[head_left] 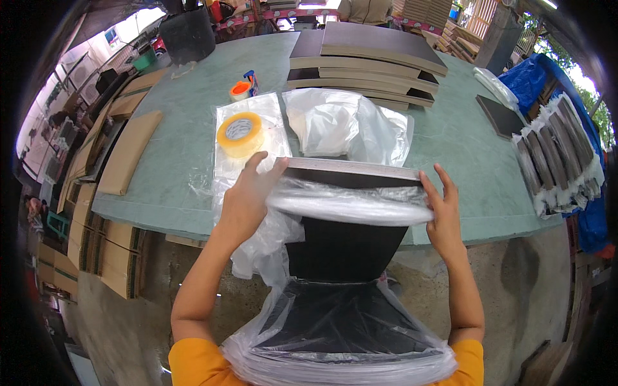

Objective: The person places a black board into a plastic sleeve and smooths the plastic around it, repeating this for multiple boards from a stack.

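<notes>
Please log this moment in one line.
left hand: touching dark board, left end; right hand: touching right end; clear film: bunched across board

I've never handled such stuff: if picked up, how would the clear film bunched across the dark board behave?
The clear film is probably floppy, since it hangs in crumpled folds below the left hand. It's likely light, as the dark board partly shows through.

Blue tarp [528, 82], black tub [187, 37].
</notes>
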`<state>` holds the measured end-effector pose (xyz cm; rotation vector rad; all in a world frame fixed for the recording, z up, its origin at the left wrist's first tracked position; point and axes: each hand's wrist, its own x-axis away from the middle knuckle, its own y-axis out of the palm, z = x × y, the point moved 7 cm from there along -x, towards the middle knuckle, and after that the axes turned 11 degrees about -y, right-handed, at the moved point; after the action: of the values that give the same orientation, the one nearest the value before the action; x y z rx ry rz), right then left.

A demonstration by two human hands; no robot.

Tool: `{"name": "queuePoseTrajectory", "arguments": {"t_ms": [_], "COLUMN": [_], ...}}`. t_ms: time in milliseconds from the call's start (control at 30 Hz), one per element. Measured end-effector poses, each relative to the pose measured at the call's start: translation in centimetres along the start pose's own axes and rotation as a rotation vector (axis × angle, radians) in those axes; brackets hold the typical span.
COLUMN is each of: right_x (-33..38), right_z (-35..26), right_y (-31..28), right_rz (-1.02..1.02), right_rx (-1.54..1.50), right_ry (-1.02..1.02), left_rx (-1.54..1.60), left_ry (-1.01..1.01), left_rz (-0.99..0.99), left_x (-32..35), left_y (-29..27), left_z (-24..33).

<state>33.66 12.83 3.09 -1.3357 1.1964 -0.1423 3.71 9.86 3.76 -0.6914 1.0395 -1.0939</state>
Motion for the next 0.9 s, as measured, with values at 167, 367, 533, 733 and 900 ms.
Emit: {"name": "queuePoseTrajectory", "arguments": {"t_ms": [167, 367, 533, 733, 900], "right_x": [2.5, 7.1, 12.7, 18.4, 28.9], "right_z": [0.2, 2.6, 0.8, 1.5, 3.0], "right_y": [-2.6, 1.5, 7.0, 12.0, 19.9], "right_rz": [0.11, -0.277, -0.506, -0.724, -0.63], "right_rx": [-0.291, -1.666, -1.823, -1.521, -1.34], "right_ry": [0.04, 0.5, 0.721, 1.013, 1.162], "left_rx": [0.14, 1.137, 1.54, 1.043, 0.936], "left_ry": [0.135, -0.252, -0.443, -0.718, -0.792], "left_rz": [0.117, -0.611, -0.76, -1.194, -1.252], "left_x": [3.0, 3.9, 8.0, 17.1, 24.4], "left_y": [-1.8, 1.0, 3.7, 19.9, 28.1], "left_z": [-0.4, -5.4, -6.3, -16.1, -18.3]}}
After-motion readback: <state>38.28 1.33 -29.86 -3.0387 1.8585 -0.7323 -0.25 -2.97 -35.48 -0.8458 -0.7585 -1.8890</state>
